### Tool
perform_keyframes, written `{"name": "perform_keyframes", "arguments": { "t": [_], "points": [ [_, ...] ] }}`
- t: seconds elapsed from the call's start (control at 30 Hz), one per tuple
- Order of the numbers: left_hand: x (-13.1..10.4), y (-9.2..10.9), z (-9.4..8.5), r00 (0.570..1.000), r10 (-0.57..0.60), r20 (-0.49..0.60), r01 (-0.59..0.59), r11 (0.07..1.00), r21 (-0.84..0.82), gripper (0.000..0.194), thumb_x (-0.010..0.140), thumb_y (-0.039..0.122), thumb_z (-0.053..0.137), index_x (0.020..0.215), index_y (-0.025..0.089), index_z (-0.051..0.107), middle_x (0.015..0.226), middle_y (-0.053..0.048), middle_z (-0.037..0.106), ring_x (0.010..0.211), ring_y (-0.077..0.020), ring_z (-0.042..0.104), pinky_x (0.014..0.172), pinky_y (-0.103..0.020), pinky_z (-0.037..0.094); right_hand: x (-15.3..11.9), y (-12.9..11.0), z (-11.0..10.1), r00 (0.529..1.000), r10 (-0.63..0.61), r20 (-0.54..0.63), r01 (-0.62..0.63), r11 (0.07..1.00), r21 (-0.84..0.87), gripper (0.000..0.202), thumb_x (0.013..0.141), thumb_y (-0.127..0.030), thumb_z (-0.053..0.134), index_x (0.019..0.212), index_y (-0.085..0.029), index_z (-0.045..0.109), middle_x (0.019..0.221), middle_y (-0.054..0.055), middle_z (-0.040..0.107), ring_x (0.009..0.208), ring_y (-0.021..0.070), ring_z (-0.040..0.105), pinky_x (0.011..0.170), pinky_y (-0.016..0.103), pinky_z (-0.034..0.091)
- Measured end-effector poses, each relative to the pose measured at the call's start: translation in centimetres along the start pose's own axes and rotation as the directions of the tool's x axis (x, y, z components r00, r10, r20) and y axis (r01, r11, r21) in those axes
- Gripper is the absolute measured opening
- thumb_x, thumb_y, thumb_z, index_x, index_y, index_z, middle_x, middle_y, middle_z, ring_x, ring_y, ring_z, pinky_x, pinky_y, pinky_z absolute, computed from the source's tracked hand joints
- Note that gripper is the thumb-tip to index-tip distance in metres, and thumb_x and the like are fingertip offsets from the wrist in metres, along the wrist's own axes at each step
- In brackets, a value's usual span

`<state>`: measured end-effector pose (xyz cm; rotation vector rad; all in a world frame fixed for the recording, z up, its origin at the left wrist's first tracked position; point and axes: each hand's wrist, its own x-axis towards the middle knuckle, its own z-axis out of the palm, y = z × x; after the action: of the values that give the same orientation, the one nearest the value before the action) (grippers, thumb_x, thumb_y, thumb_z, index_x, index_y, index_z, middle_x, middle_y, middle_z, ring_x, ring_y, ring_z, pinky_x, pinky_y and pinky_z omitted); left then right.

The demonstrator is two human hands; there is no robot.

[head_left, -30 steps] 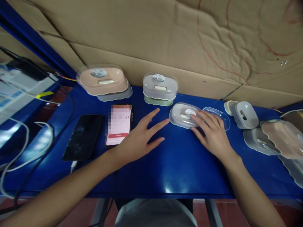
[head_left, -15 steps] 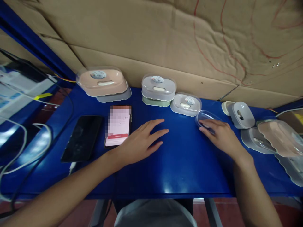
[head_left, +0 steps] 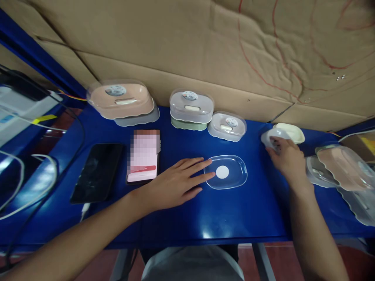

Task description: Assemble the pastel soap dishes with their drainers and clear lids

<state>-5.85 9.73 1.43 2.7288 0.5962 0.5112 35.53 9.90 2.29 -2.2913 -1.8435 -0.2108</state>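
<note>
A clear plastic lid [head_left: 234,183] with a round white sticker lies flat on the blue table. My left hand [head_left: 178,183] is open, its fingers stretched out and the tips at the lid's left edge. Farther right, my right hand [head_left: 288,158] is closed on a pale grey soap dish [head_left: 267,137], which looks tilted, with a dark slot partly behind the fingers. Just behind it lies a cream dish [head_left: 294,132], partly covered by the grey one.
Lidded soap dishes stand along the cardboard wall: a peach one [head_left: 134,93] over grey, a grey one [head_left: 202,111] over green, and a single grey one [head_left: 236,128]. More lidded dishes [head_left: 336,168] overlap at right. Two phones [head_left: 98,171] and cables lie at left.
The clear lid has moved left from my right hand to my left fingertips and been let go. My right hand has gone right and taken hold of the pale grey soap dish, shifting it left.
</note>
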Motion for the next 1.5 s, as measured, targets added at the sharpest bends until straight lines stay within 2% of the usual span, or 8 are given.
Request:
{"name": "perform_keyframes", "arguments": {
  "t": [0.17, 0.27, 0.4, 0.73, 0.97, 1.2, 1.3, 1.5],
  "points": [
    [0.1, -0.2, -0.2, 0.999, -0.026, -0.026, 0.027, 0.998, 0.059, 0.023, 0.099, 0.029, 0.076, 0.119, 0.018, 0.073, 0.151, -0.018, 0.065, 0.143, -0.0381, 0.06, 0.114, -0.059, 0.054, -0.2, -2.9, -0.6, 0.968, -0.248, -0.046, 0.25, 0.914, 0.321, 0.042, 0.108, -0.054, 0.048, 0.125, -0.027, 0.076, 0.126, 0.008, 0.077, 0.119, 0.0266, 0.072, 0.107, 0.045, 0.057],
    [0.2, -0.2, -0.5, 0.997, -0.055, -0.046, 0.06, 0.992, 0.111, 0.022, 0.097, 0.034, 0.079, 0.107, 0.017, 0.072, 0.144, -0.02, 0.067, 0.139, -0.0411, 0.062, 0.111, -0.061, 0.055, 1.2, -1.2, 0.5, 0.976, -0.076, -0.206, 0.137, 0.945, 0.298, 0.052, 0.109, -0.047, 0.037, 0.142, -0.019, 0.065, 0.152, 0.017, 0.063, 0.145, 0.0349, 0.055, 0.122, 0.063, 0.041],
    [0.2, -0.3, -0.6, 0.993, -0.088, -0.073, 0.096, 0.988, 0.118, 0.018, 0.098, 0.034, 0.076, 0.103, 0.018, 0.071, 0.142, -0.018, 0.067, 0.135, -0.0404, 0.064, 0.108, -0.061, 0.055, 2.4, 1.8, 2.3, 0.992, 0.066, -0.103, -0.051, 0.989, 0.139, 0.061, 0.1, -0.041, 0.042, 0.151, -0.01, 0.057, 0.155, 0.03, 0.057, 0.147, 0.0519, 0.047, 0.109, 0.086, 0.033],
    [0.5, -0.2, -1.6, 0.907, -0.376, -0.189, 0.347, 0.923, -0.168, 0.027, 0.111, 0.047, 0.053, 0.107, 0.022, 0.064, 0.11, -0.008, 0.078, 0.107, -0.0275, 0.076, 0.093, -0.044, 0.061, -0.5, -2.8, -3.0, 0.969, -0.128, -0.212, 0.18, 0.952, 0.249, 0.036, 0.105, -0.046, 0.055, 0.126, -0.025, 0.074, 0.119, 0.012, 0.077, 0.111, 0.0343, 0.073, 0.104, 0.058, 0.054],
    [0.6, -1.0, -2.3, 0.703, -0.684, -0.195, 0.523, 0.683, -0.509, 0.04, 0.112, 0.048, 0.048, 0.144, 0.023, 0.049, 0.089, -0.001, 0.073, 0.074, -0.0179, 0.072, 0.067, -0.03, 0.056, -8.4, -11.1, -5.9, 0.74, -0.64, -0.205, 0.671, 0.688, 0.275, 0.045, 0.103, -0.023, 0.066, 0.147, -0.028, 0.063, 0.114, 0.008, 0.077, 0.107, 0.0285, 0.074, 0.096, 0.047, 0.062],
    [0.4, -2.6, -1.4, 0.714, -0.658, -0.238, 0.511, 0.722, -0.466, 0.043, 0.114, 0.044, 0.045, 0.151, 0.023, 0.053, 0.148, -0.014, 0.06, 0.096, -0.0172, 0.073, 0.086, -0.035, 0.064, -11.3, -15.2, -3.4, 0.499, -0.852, -0.159, 0.844, 0.435, 0.315, 0.034, 0.108, -0.029, 0.061, 0.135, -0.009, 0.067, 0.111, 0.011, 0.079, 0.099, 0.0246, 0.074, 0.085, 0.04, 0.064],
    [0.4, -1.8, -1.3, 0.766, -0.568, -0.301, 0.5, 0.821, -0.276, 0.044, 0.113, 0.04, 0.048, 0.153, 0.022, 0.052, 0.167, -0.017, 0.043, 0.141, -0.0303, 0.06, 0.116, -0.051, 0.054, -9.4, -13.6, -3.9, 0.535, -0.827, -0.175, 0.803, 0.433, 0.409, 0.03, 0.109, -0.022, 0.056, 0.136, -0.012, 0.065, 0.12, 0.01, 0.079, 0.109, 0.0224, 0.074, 0.096, 0.04, 0.062],
    [0.4, -0.1, -1.4, 0.895, -0.313, -0.317, 0.335, 0.942, 0.017, 0.043, 0.109, 0.033, 0.06, 0.15, 0.021, 0.053, 0.17, -0.021, 0.037, 0.157, -0.0386, 0.042, 0.124, -0.061, 0.043, -5.6, -5.4, -5.5, 0.826, -0.547, 0.138, 0.508, 0.828, 0.24, 0.034, 0.109, -0.045, 0.055, 0.133, -0.023, 0.066, 0.134, 0.012, 0.073, 0.121, 0.036, 0.071, 0.101, 0.059, 0.057]
  ]
}}
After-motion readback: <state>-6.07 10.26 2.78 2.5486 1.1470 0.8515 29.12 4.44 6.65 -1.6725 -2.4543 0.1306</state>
